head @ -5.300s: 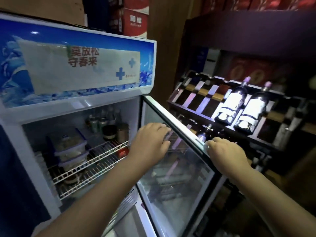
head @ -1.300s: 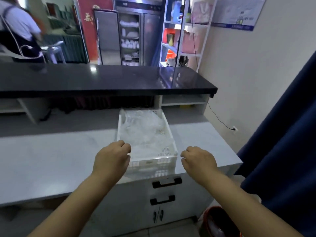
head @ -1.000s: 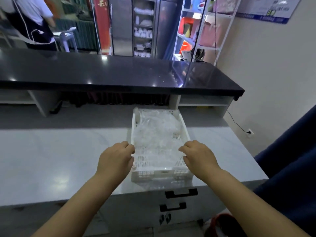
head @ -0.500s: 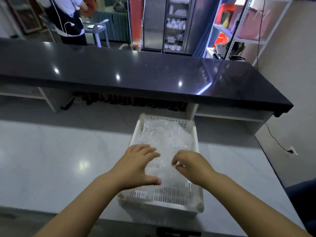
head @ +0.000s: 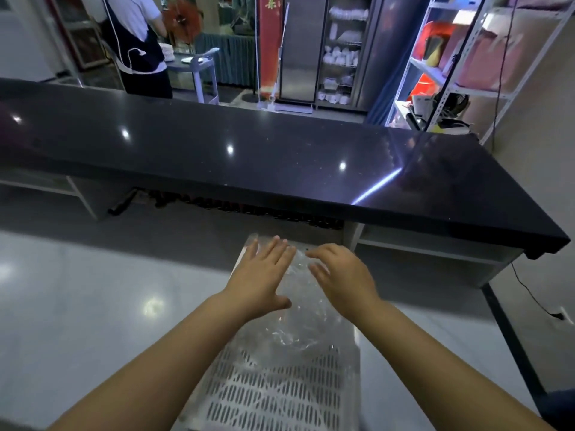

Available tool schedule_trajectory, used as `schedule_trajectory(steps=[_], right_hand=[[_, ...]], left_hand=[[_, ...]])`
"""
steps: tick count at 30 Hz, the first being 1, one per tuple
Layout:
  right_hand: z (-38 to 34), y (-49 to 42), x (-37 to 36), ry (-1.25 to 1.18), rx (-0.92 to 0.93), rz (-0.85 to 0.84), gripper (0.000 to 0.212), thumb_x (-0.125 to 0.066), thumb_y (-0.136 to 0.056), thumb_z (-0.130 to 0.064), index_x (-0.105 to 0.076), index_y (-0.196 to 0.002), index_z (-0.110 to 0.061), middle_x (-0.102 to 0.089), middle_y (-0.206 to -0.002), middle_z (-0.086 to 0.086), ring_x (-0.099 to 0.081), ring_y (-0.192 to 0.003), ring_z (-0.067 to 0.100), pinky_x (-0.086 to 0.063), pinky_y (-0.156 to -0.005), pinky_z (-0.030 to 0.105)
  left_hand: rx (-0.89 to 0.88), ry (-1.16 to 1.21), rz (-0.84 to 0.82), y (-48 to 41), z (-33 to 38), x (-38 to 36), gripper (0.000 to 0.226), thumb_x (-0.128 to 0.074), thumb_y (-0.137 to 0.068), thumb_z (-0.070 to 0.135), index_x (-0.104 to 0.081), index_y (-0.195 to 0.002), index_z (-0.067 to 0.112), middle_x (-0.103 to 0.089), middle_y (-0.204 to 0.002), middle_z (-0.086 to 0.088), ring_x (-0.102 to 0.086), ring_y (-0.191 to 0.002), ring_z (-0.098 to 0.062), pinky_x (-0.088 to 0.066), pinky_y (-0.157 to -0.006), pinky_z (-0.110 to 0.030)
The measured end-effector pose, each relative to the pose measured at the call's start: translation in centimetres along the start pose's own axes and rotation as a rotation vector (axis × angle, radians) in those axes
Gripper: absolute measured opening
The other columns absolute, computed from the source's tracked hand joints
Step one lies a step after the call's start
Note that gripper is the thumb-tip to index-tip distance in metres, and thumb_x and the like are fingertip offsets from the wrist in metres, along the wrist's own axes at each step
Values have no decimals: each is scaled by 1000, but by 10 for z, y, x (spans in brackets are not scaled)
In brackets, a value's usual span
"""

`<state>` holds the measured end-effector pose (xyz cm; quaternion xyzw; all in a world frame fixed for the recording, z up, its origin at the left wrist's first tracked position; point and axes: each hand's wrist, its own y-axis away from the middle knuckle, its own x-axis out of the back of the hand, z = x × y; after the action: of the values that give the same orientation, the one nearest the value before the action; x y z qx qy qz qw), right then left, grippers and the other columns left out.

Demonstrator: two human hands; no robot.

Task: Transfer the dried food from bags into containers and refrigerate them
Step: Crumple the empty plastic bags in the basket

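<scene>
Counter (head: pixel 77 306): near me, stretching left and right under my forearms.
Crate (head: pixel 273 396): on the counter, centre, running from near me to the far side.
Plastic bags (head: pixel 298 325): in the crate, filling its far half.
My left hand (head: pixel 264 275): resting on the bags, far left of the crate.
My right hand (head: pixel 342 275): on the bags, just right of my left hand.
Bar top (head: pixel 249 157): behind the crate, higher than the counter.
Person (head: pixel 137 42): far left, beyond the bar top.
Shelf rack (head: pixel 451 57): far right.

Clear bags (head: pixel 298 321) under your left hand (head: pixel 261 281) and right hand (head: pixel 342 278), white slotted crate (head: pixel 273 396), shiny black counter (head: pixel 249 157) just beyond them.
</scene>
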<state>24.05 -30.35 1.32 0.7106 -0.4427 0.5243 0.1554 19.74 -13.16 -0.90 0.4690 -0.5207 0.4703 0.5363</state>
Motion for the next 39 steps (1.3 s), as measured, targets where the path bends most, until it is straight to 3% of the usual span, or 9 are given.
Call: schedule_trajectory(steps=[2, 5, 8, 15, 21, 27, 32, 36, 39], right_hand=[[2, 2, -6, 121, 97, -154, 62, -47, -84, -55, -39, -139, -29, -40, -145, -4, -33, -134, 15, -25, -113, 36], [8, 10, -21, 279, 125, -387, 98, -53, -74, -67, -1, -149, -31, 15, -155, -10, 16, -143, 14, 8, -115, 35], [15, 6, -35, 281, -43, -494, 113, -67, -74, -56, 14, -147, -31, 30, -153, -3, 23, -142, 18, 7, -115, 34], [14, -17, -58, 199, -172, -559, 107, -72, -75, -40, 6, -148, -33, -4, -159, 0, -17, -142, 28, -23, -114, 39], [10, -13, -71, 228, -186, -467, 61, -66, -79, -25, -37, -132, -29, -47, -130, 2, -49, -116, 26, -43, -88, 36], [-1, 0, -75, 345, -187, -336, 38, -59, -82, -18, -46, -118, -19, -56, -115, 6, -54, -102, 27, -40, -75, 33], [-8, 10, -78, 408, -174, -239, 33, -57, -80, -13, -51, -111, -19, -58, -116, 4, -45, -111, 26, -33, -95, 35], [-11, 21, -78, 377, -227, -239, 39, -61, -79, -20, -50, -116, -20, -56, -121, 4, -41, -121, 27, -32, -104, 35], [-19, 29, -72, 313, -276, -253, 39, -56, -84, -22, -46, -122, -23, -55, -116, 3, -54, -103, 24, -43, -80, 32]], left_hand=[[-39, -24, -63, -14, -8, -11, 102, -56, -79, 61, 5, -150, 19, 8, -160, -4, 13, -146, -18, 9, -116, -45], [-80, -19, -115, -28, -16, -23, 109, -62, -75, 61, 5, -150, 20, 7, -160, -4, 8, -146, -20, 8, -116, -43], [-64, 38, -186, -38, -19, -29, 114, -70, -71, 56, 6, -150, 23, -2, -159, -8, -9, -146, -25, -10, -118, -43], [-80, 74, -149, -45, -25, -45, 90, -70, -74, 40, -23, -146, 16, -48, -139, -6, -40, -127, -25, -29, -105, -35], [-175, 3, -68, -33, -27, -43, 38, -56, -82, 33, -58, -118, 22, -62, -116, 0, -40, -121, -23, -20, -106, -38], [-19, 328, -292, 10, -13, -37, 96, -47, -70, 75, -22, -146, 21, -30, -150, -3, -29, -137, -22, -26, -111, -45], [48, 173, -358, 21, 0, -43, 114, -62, -72, 60, 9, -149, 16, 8, -159, -11, -8, -145, -29, -17, -115, -49], [108, 155, -280, 20, 1, -44, 83, -63, -81, 35, -17, -146, 10, -33, -145, -11, -33, -131, -27, -35, -103, -40], [100, 184, -217, 20, -1, -40, 41, -58, -84, 18, -45, -124, 13, -52, -124, -6, -47, -115, -23, -43, -88, -33]])
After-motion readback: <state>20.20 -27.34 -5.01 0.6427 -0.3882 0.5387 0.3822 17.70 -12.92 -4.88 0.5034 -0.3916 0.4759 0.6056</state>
